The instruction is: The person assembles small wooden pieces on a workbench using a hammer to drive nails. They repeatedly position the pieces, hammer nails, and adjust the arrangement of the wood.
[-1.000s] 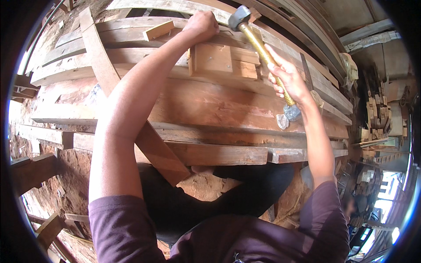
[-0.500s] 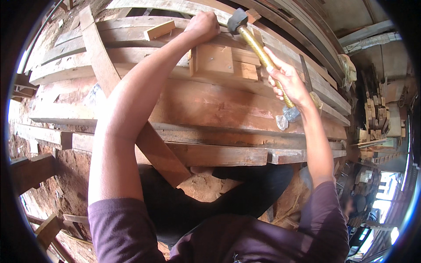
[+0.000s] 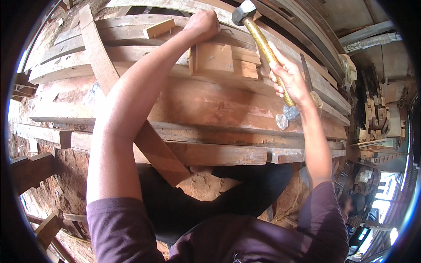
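My right hand [image 3: 288,78] is wrapped round the yellow handle of a hammer [image 3: 263,44]. Its dark, blocky head is raised at the far side, to the right of my other hand. My left hand [image 3: 202,25] is closed in a fist above the far timber planks [image 3: 144,24]; what its fingers hold, if anything, is hidden. Just nearer than that fist lies a squarish wooden block [image 3: 215,58] with shorter wood pieces [image 3: 245,69] against its right side. A small wood offcut [image 3: 158,28] rests on the planks to the left of my left hand.
A loose board [image 3: 98,57] crosses the planks at an angle, passing under my left forearm. Clear plastic bags [image 3: 282,122] lie near my right wrist. Long timbers [image 3: 302,33] are stacked at the far right, with more wood pieces [image 3: 377,114] beyond.
The hammer head has risen slightly away from me and to the right, its face tilting upward. My left hand stays in nearly the same place.
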